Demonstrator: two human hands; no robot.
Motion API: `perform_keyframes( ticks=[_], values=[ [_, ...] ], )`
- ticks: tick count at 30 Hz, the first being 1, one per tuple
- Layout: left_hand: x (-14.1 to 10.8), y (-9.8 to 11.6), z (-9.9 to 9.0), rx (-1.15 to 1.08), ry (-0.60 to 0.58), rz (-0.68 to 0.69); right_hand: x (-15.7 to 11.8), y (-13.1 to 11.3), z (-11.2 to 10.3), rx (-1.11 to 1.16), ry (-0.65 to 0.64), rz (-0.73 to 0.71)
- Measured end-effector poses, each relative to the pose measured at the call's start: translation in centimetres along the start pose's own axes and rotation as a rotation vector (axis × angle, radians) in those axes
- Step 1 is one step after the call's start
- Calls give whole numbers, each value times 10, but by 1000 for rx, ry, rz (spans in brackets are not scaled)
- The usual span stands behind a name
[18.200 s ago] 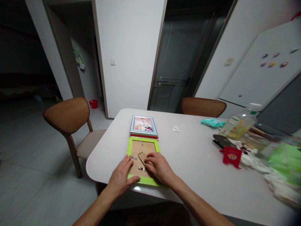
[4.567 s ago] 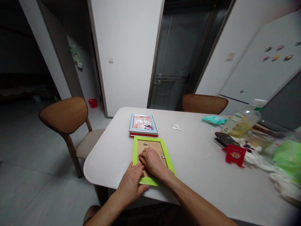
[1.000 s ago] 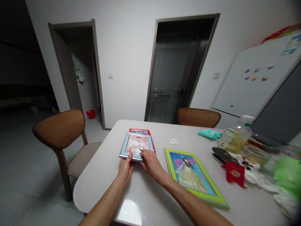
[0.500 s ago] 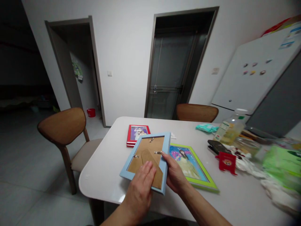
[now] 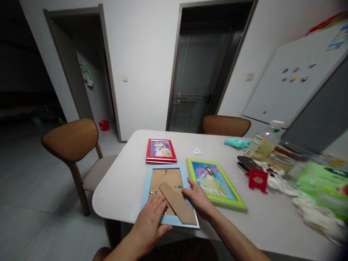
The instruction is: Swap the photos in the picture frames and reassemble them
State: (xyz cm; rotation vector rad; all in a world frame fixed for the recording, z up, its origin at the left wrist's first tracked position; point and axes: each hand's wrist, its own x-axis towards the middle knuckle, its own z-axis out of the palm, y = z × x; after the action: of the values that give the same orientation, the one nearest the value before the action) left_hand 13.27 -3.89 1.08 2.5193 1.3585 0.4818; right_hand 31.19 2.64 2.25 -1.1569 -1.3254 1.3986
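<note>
Hands: left (image 5: 151, 219) loosely spread on blue frame (image 5: 174, 200), right (image 5: 199, 199) gripping it.

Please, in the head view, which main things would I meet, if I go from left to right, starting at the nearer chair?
Nearer wooden chair → blue picture frame, lying back side up → green picture frame → small red item → green plastic packet.

White far wall (image 5: 144, 65) dimly lit, pierced by dark doorway (image 5: 94, 47) at left; grey floor (image 5: 40, 206) tiled; wooden chair (image 5: 73, 141) placed at left.
</note>
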Motion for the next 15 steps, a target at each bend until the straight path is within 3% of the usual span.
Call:
perform_keyframes(
  ticks=[3,5,12,15],
  values=[
    [-1,-9,-6,15,-45,-68,10,7,-8,-442,140,-37],
    [-1,-12,-8,19,-43,-74,14,11,-11,-681,167,-67],
    [-3,-17,-4,-13,4,-83,17,18,-8,-1145,169,-169],
    [-4,-19,-4,-24,-3,-87,20,16,-6,-1216,143,-198]
  ],
)
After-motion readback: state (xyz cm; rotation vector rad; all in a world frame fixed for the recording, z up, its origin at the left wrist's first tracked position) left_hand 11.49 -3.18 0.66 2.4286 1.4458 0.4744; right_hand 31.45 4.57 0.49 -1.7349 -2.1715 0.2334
